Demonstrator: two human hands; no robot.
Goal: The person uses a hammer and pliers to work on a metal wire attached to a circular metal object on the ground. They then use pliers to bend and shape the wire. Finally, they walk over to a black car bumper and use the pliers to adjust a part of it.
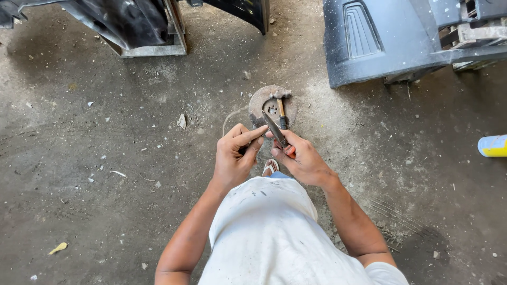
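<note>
I look down at both hands above a dusty concrete floor. My right hand (302, 157) grips a pair of pliers (275, 130) with red-tipped handles, jaws pointing up and left. My left hand (236, 154) is closed around something small right beside the plier jaws; the item is hidden by my fingers. Just beyond the hands a rusty round metal disc (260, 100) lies flat on the floor, and a small hammer (280, 103) rests across it.
A dark grey plastic car bumper (380, 42) lies at the upper right. Black body panels on a metal frame (142, 26) stand at the upper left. A yellow and blue spray can (492, 145) lies at the right edge. Small debris dots the floor.
</note>
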